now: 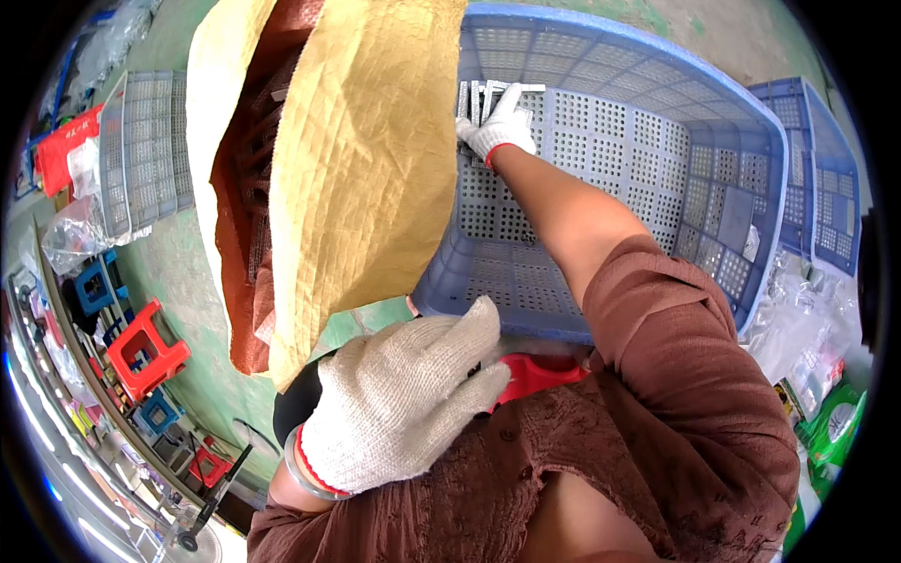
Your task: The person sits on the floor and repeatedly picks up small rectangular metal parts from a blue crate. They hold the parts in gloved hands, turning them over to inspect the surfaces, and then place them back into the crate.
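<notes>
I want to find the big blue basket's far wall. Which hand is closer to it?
The right hand. It reaches deep into the blue basket, touching the grey strips standing against its far wall. The left hand stays outside the basket, close to the person's chest.

Tan woven sack (361, 178), open-mouthed, rust-brown lining, upper centre of the frame, leaning against the big crate's left wall. Grey perforated crate (145, 150), upper left, standing on green floor (178, 272). Second blue perforated crate (826, 178), far right, just beside the big one. Red plastic stool (145, 352), lower left; small blue stool (94, 286) near it, above. Clear plastic bags (798, 328), right edge, below the blue crate. Green item (831, 427), lower right, kind unclear.
</notes>
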`<action>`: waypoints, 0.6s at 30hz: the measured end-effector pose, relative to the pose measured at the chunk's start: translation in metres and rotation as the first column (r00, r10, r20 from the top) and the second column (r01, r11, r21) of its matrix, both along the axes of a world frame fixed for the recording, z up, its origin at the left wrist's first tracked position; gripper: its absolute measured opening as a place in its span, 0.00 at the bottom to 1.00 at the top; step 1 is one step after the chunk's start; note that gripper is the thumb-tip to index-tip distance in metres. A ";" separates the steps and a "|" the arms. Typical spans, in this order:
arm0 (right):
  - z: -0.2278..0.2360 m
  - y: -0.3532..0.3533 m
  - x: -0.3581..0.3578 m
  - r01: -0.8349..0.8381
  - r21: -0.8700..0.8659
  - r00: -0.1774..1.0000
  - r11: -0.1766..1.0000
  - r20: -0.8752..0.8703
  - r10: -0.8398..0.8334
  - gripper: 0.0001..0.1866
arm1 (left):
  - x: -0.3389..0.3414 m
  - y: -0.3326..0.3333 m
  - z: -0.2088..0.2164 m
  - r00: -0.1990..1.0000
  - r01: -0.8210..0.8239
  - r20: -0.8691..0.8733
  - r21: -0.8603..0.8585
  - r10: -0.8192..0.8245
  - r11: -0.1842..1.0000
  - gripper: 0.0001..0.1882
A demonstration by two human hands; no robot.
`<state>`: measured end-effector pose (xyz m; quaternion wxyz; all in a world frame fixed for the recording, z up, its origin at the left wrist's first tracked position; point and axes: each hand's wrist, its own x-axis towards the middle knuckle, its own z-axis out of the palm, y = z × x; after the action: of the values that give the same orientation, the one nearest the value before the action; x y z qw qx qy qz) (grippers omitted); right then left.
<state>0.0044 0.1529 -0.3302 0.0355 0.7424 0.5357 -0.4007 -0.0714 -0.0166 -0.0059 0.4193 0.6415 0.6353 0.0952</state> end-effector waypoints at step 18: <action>0.016 0.010 -0.006 -0.021 -0.063 1.000 0.998 0.005 0.021 0.60 | 0.000 0.007 -0.004 0.999 0.020 -0.046 -0.006 -0.020 1.000 0.20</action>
<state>-0.0013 0.1629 -0.3138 0.0644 0.7363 0.5305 -0.4150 -0.0716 -0.0098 -0.0094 0.4070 0.6488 0.6387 0.0743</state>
